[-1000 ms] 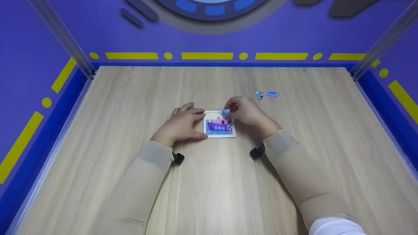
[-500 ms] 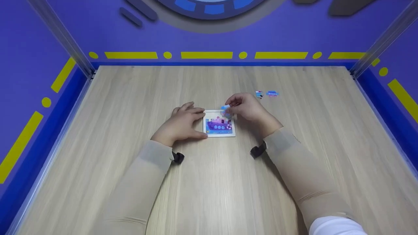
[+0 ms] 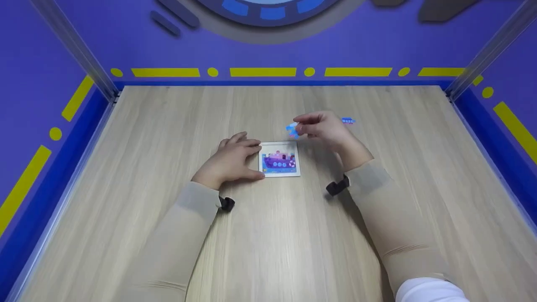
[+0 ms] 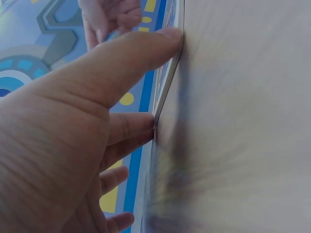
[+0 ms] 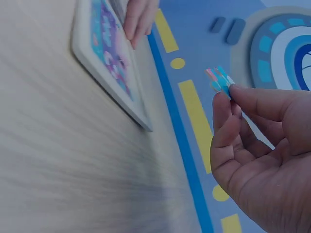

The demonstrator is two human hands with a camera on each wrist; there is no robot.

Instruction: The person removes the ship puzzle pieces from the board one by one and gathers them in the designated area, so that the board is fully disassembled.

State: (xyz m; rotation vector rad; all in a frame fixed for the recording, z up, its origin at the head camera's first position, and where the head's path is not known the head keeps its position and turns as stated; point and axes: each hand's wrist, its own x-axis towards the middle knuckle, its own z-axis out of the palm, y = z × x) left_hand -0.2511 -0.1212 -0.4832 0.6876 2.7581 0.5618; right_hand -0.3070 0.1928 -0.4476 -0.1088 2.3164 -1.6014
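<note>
My left hand (image 3: pixel 230 161) lies at the left side of a small white-framed puzzle board (image 3: pixel 286 147). Its thumb and foremost fingers touch the frame's edge, and the other fingers stick out loosely. The assembled lower part of the board pictures a purple ship on blue; its upper part is bare and pale. Above and beyond the board's far right corner, my right hand (image 3: pixel 327 128) pinches a blue puzzle piece (image 3: pixel 292 131) between thumb and fingers. In the right wrist view that piece (image 5: pixel 221 80) is tilted and held clear of the table.
A loose blue and purple puzzle piece (image 3: pixel 348 120) lies beyond my right hand. The wooden table (image 3: pixel 260 251) is bounded by blue-purple walls (image 3: pixel 268 54) at the back and sides. Black straps (image 3: pixel 226 204) circle both wrists.
My right hand has lifted the blue piece off the board's far right corner and moved it away and upward. It now hides one of the two loose pieces. The left hand stays put.
</note>
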